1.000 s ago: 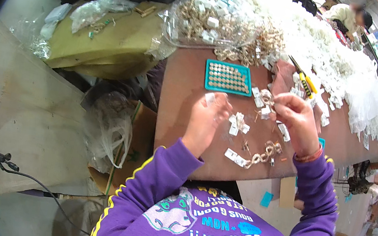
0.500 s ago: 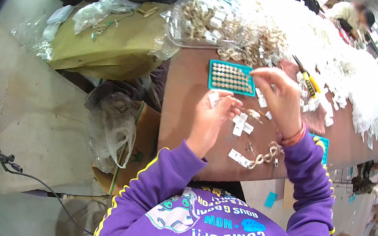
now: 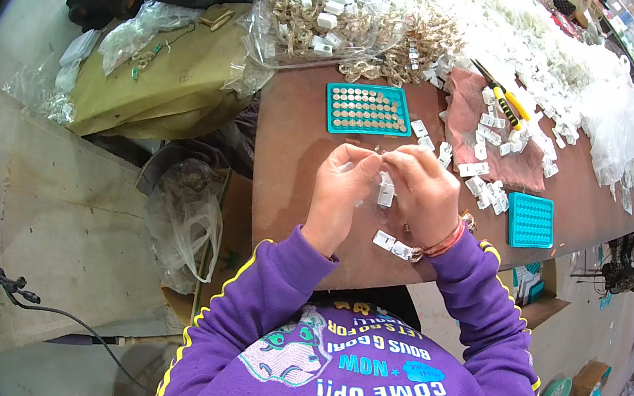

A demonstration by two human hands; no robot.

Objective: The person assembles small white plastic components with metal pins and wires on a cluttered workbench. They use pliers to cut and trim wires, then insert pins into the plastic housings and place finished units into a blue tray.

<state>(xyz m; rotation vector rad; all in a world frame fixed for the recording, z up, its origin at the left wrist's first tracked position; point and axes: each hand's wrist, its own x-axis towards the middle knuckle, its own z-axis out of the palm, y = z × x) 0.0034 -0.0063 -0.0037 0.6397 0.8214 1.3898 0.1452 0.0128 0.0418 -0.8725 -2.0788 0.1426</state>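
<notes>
Over the brown counter (image 3: 286, 156), the left hand (image 3: 340, 187) and the right hand (image 3: 427, 195) are brought close, their fingertips almost meeting. The left grip appears pinched on a white plastic piece (image 3: 345, 167), which shows only a little beside the thumb; the right fingers are bunched, but whether they clamp something I cannot tell. From the hands, a teal tray (image 3: 397, 97) with rows of round metal discs (image 3: 363, 113) is at eleven o'clock, and yellow-handled pliers (image 3: 511, 106) are at one to two o'clock. White connector blocks (image 3: 394, 245) lie at five to six o'clock, near the right wrist. In my judgement, the small piece could slip away, because the fingers hide it, and be lost among similar blocks. A careless knuckle could jolt the discs. The second teal tray (image 3: 531, 221), at three o'clock near the counter's edge, might fall if the right sleeve (image 3: 476, 294) swings outward.
</notes>
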